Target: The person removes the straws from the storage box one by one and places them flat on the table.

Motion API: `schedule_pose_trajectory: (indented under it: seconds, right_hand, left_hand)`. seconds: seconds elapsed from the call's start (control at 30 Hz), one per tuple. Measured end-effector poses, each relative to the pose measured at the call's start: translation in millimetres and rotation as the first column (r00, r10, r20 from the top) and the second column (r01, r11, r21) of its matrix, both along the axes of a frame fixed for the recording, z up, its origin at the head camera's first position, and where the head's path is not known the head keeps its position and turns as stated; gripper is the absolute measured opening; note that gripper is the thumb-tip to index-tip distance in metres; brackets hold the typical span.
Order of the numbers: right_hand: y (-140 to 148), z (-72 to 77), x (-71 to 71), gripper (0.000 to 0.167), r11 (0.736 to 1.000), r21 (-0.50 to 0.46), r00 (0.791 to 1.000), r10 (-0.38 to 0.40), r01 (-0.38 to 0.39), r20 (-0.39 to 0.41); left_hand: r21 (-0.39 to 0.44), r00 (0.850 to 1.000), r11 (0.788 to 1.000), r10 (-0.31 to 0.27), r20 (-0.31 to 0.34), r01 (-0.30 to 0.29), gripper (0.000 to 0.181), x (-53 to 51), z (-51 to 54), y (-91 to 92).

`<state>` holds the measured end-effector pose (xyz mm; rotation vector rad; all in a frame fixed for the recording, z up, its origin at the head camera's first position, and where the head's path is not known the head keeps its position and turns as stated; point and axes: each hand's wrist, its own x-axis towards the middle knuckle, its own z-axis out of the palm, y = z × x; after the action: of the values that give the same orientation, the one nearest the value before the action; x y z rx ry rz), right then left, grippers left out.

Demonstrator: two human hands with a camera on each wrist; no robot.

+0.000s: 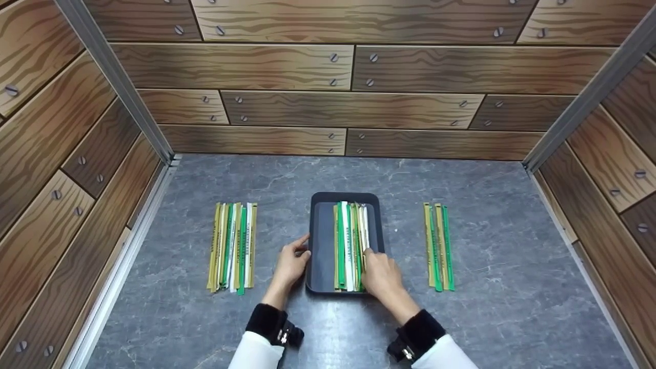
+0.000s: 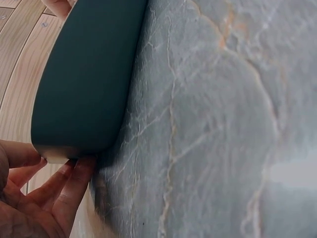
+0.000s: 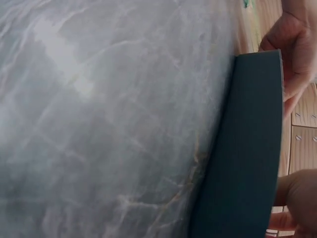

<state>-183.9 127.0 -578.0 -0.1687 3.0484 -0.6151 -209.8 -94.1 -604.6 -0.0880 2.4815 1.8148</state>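
Observation:
A dark shallow tray (image 1: 320,215) lies in the middle of the table. Inside it, toward its right side, is a row of narrow wrapped sticks (image 1: 348,246) in green, white and gold with printed text. My left hand (image 1: 292,262) touches the tray's left rim, fingers and thumb against its outside, as the left wrist view shows. My right hand (image 1: 383,275) reaches over the near right part of the tray; its curled fingers hold the right edge of the row. Those fingertips are hidden, partly behind the tray wall (image 3: 242,144) in the right wrist view.
Left of the tray lies a second row of wrapped sticks (image 1: 233,246) in the same colours. A smaller group of green and gold sticks (image 1: 438,248) lies to the right. Wood-patterned walls (image 1: 359,110) enclose the grey marbled table (image 1: 492,205) at the back and sides.

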Motion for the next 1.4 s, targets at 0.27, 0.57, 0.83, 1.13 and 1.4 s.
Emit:
schedule_pose_trajectory:
  seconds: [0.27,0.57,0.83,1.13,1.4]
  right_hand:
    - [9,11.6,-3.0,0.040,0.994,-0.102,0.998,-0.041,0.046,0.052]
    - [21,23.0,0.4,0.034,0.987,-0.142,0.997,-0.080,0.078,-0.010]
    - [39,27.1,2.7,0.032,0.959,-0.268,0.991,-0.116,0.095,-0.064]
    - [81,25.7,3.0,0.031,0.932,-0.281,0.958,-0.266,0.227,-0.108]
    - [122,16.0,4.1,0.035,0.909,-0.178,0.925,-0.378,0.377,0.029]
  left_hand:
    - [0.002,1.000,1.000,0.008,0.008,-0.008,0.046,-0.2,-0.1,0.2]
    - [0.014,1.000,1.000,0.007,-0.012,-0.007,0.046,0.9,-0.6,0.1]
    - [0.007,1.000,1.000,0.005,-0.010,-0.005,0.047,0.8,-0.9,-0.1]
    - [-0.004,0.999,1.000,0.006,-0.033,-0.006,0.046,1.3,-2.2,-0.1]
    - [-0.010,1.000,1.000,0.001,-0.025,-0.001,0.047,1.2,-1.9,-0.7]
